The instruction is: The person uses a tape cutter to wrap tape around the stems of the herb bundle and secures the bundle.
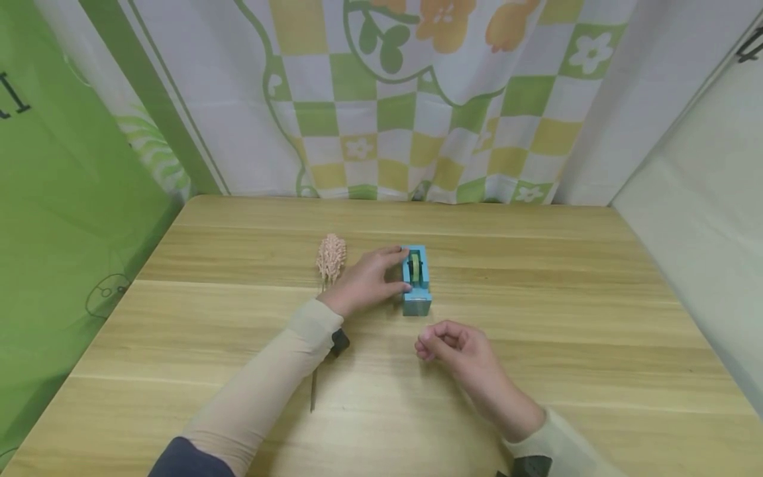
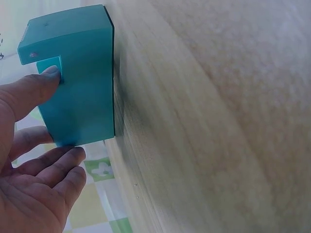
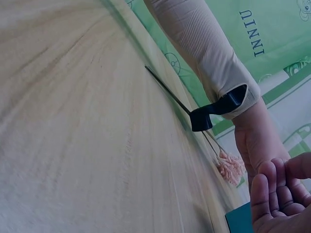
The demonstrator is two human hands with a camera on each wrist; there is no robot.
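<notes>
A teal tape dispenser [image 1: 416, 303] with a roll of yellowish tape [image 1: 415, 267] stands upright on the table. My left hand [image 1: 371, 281] holds it from the left side; in the left wrist view, the thumb [image 2: 47, 82] presses the notch below its cutter end and the fingers [image 2: 68, 167] touch its far end. Just in front of the dispenser, my right hand [image 1: 467, 358] is raised with curled fingers, thumb and index tips together. Whether a thin strip sits in that pinch I cannot tell. The right wrist view catches only a corner of the dispenser [image 3: 238, 219].
A pink artificial flower [image 1: 331, 257] lies left of the dispenser, its long dark stem [image 1: 313, 391] passing beneath the left forearm. A black wrist mount [image 1: 340, 342] hangs under the left wrist. Behind the wooden table [image 1: 566, 265] hangs a checked floral curtain [image 1: 396, 106].
</notes>
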